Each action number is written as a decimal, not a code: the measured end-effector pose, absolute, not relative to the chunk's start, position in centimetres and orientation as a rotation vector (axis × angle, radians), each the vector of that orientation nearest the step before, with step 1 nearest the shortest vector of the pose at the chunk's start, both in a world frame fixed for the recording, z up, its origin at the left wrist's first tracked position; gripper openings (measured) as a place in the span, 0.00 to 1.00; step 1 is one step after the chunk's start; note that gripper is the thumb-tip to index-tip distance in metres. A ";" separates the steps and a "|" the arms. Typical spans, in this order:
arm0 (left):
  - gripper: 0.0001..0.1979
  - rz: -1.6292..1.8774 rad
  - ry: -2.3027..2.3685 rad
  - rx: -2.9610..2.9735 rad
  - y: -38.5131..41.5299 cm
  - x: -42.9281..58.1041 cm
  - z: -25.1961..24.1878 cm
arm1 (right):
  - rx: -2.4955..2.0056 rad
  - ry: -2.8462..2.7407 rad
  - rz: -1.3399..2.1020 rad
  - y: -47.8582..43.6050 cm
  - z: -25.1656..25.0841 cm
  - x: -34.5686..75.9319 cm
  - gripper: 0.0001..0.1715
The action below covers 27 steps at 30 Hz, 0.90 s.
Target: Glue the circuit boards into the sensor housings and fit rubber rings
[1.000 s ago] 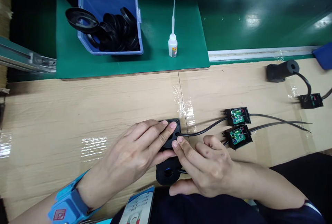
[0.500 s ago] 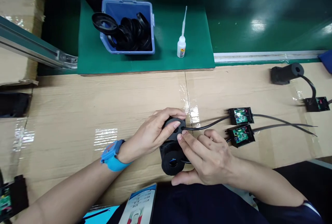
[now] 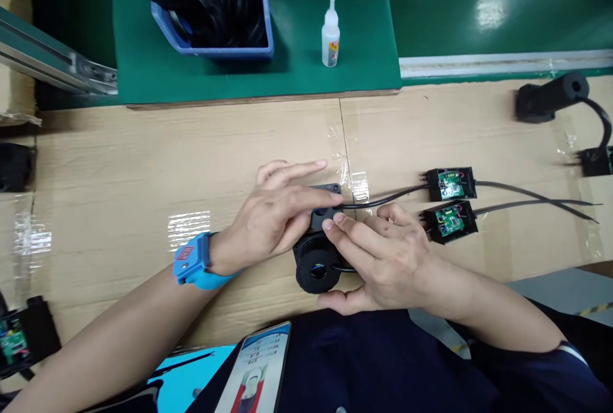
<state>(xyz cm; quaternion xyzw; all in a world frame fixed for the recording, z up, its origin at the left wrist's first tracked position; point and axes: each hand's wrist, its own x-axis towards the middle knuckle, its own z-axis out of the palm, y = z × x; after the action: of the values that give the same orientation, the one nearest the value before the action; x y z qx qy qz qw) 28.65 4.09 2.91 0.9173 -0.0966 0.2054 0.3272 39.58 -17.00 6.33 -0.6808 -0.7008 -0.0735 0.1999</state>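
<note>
Two black cylindrical housings lie side by side on the cardboard in front of me. My left hand (image 3: 282, 212) is on the farther housing (image 3: 325, 214), with its index finger across the top by the cable and its thumb side against the body. The other fingers stretch forward. At the same housing's near right edge, my right hand (image 3: 383, 256) presses its index and middle fingertips beside the cable (image 3: 390, 198). Its thumb reaches toward the nearer housing (image 3: 318, 270), which has a round opening. The cables run right to two open black boxes with green circuit boards, the farther box (image 3: 450, 184) and the nearer box (image 3: 450, 221).
On a green raised board (image 3: 297, 78) stand a blue bin (image 3: 225, 52) of black rings and a white dropper bottle (image 3: 330, 43). Another housing (image 3: 550, 97) with its cable sits far right. A box with a circuit board (image 3: 29, 336) lies at the left edge.
My left hand has shifted its grip: the index finger now lies over the cable end, and another finger points forward. My right fingertips stay at the housing. The camera view has tilted downward.
</note>
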 end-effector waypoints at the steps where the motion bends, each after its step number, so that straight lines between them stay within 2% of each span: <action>1: 0.22 0.536 -0.242 2.423 4.0 28.7 2.9 | -1.907 -1.972 -0.205 -17.0 6.3 39.6 0.40; 10: 0.21 0.468 -0.164 2.464 3.3 28.6 2.8 | -1.909 -2.032 -0.182 -17.5 6.3 40.1 0.42; 17: 0.19 0.486 -0.161 2.481 3.2 28.7 2.8 | -1.463 -2.073 -0.650 -19.7 5.9 38.4 0.27; 27: 0.17 0.438 -0.116 2.502 3.0 28.7 3.7 | -1.619 -2.107 -0.423 -19.5 6.1 36.9 0.13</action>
<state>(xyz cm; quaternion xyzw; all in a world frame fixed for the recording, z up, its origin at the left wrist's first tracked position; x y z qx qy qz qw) 28.70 3.04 3.73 0.9403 -0.0436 0.1646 0.2948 36.92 -19.52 6.15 -0.5865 -0.7633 -0.1531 0.2236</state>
